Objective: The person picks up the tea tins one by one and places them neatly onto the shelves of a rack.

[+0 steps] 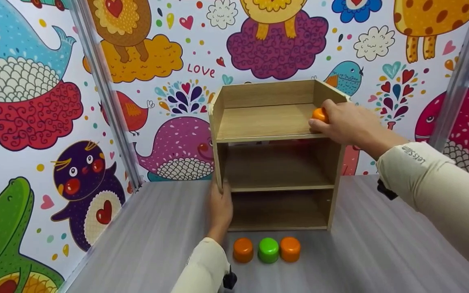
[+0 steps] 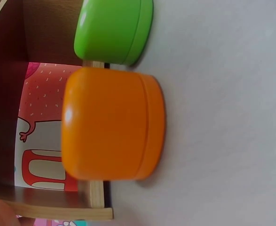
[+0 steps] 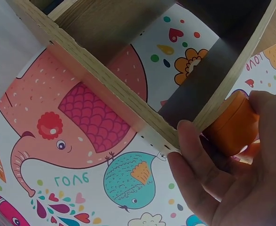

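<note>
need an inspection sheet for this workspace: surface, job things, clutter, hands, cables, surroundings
Surface: grey table with streaky grain.
Job's things: wooden shelf, three levels, upright on the table; left orange cylinder, green cylinder and right orange cylinder in a row before it; held orange cylinder at the top level's right end.
Clutter: nothing seen.
Grippers: bare hands; left hand at the shelf's left side, fingers mostly hidden; right hand holding the fourth cylinder.
Cables: nothing seen.
Surroundings: walls printed with cartoon animals, metal posts running up them.
</note>
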Tool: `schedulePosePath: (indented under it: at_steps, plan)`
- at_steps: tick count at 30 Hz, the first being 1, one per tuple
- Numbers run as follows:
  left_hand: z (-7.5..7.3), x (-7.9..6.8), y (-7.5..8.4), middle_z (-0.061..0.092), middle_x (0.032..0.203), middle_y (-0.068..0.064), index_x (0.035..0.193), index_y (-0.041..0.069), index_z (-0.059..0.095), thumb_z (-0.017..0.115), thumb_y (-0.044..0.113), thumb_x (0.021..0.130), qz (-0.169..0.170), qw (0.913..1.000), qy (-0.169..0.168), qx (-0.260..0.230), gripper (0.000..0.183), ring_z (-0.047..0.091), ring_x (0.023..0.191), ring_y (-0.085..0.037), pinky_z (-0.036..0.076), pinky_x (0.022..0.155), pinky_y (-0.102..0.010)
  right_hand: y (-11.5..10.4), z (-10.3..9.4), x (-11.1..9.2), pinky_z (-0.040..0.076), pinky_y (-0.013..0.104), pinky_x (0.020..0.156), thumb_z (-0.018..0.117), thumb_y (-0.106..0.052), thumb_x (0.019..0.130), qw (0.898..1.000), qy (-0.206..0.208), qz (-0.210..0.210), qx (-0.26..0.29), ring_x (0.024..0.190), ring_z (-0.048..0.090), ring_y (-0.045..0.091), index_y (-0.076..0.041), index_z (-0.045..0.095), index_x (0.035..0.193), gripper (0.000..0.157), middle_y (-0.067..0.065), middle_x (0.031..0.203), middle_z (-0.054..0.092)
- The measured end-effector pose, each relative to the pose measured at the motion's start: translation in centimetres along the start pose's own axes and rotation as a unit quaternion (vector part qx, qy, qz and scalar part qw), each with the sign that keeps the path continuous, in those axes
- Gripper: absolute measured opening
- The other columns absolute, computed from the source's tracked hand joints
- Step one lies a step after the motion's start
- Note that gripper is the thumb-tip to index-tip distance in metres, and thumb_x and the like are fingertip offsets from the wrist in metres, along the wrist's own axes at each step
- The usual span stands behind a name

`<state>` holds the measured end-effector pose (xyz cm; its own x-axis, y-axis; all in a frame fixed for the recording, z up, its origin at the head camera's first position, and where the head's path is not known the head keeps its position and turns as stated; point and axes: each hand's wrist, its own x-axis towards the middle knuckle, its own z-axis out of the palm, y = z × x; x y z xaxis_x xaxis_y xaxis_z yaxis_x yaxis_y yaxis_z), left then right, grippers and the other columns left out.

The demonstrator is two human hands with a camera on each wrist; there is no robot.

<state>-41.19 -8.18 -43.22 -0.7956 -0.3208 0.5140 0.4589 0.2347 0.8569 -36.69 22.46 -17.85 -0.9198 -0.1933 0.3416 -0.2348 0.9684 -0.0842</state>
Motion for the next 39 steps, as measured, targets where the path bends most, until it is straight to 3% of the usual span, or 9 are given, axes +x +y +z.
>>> schedulePosePath:
  at_steps: [2, 4, 15, 30, 39]
  plan:
    - [0.0, 0.0, 0.1, 0.062, 0.136, -0.011, 0.160, 0.011, 0.035, 0.049, 0.024, 0.107, 0.002, 1.0000, -0.003, -0.002, 0.056, 0.057, 0.127, -0.025, 0.041, 0.113, -0.043, -0.1, 0.1, 0.1, 0.043, 0.036, 0.055, 0.047, -0.062, 0.100, 1.000, 0.001, 0.004, -0.009, 0.074, 0.057, 0.032, -0.008, 0.051, 0.120, 0.058, 0.015, 0.091, 0.059]
    - [0.0, -0.1, 0.1, 0.046, 0.158, -0.010, 0.160, 0.012, 0.033, 0.048, 0.024, 0.107, 0.007, 1.0000, -0.005, -0.004, 0.057, 0.046, 0.143, -0.026, 0.033, 0.120, -0.048, -0.2, 0.2, 0.2, 0.042, 0.036, 0.054, 0.047, -0.061, 0.100, 1.000, 0.001, 0.007, -0.016, 0.074, 0.057, 0.033, -0.007, 0.051, 0.118, 0.058, 0.016, 0.089, 0.058]
    - [0.0, -0.1, 0.2, 0.045, 0.159, -0.009, 0.161, 0.012, 0.033, 0.048, 0.024, 0.108, -0.002, 0.9999, -0.005, -0.012, 0.056, 0.043, 0.145, -0.026, 0.031, 0.121, -0.047, -0.5, 0.4, 0.6, 0.044, 0.035, 0.054, 0.047, -0.060, 0.100, 1.000, -0.006, 0.017, -0.014, 0.076, 0.058, 0.033, -0.005, 0.051, 0.120, 0.058, 0.017, 0.089, 0.058]
    - [0.1, 0.1, 0.0, 0.041, 0.161, -0.009, 0.161, 0.011, 0.031, 0.047, 0.022, 0.108, 0.001, 0.9998, -0.011, -0.016, 0.057, 0.041, 0.147, -0.025, 0.029, 0.123, -0.045, -0.6, 1.1, 0.6, 0.046, 0.038, 0.055, 0.048, -0.058, 0.100, 0.999, 0.016, 0.009, -0.045, 0.074, 0.057, 0.034, -0.005, 0.051, 0.118, 0.056, 0.017, 0.091, 0.059]
    - [0.0, 0.0, 0.1, 0.052, 0.151, -0.012, 0.160, 0.012, 0.034, 0.049, 0.024, 0.107, -0.002, 1.0000, -0.008, 0.003, 0.056, 0.052, 0.132, -0.024, 0.039, 0.115, -0.047, -0.7, 1.1, 0.6, 0.048, 0.041, 0.058, 0.048, -0.063, 0.098, 0.998, 0.004, 0.022, -0.051, 0.081, 0.056, 0.036, -0.005, 0.048, 0.125, 0.064, 0.019, 0.101, 0.057]
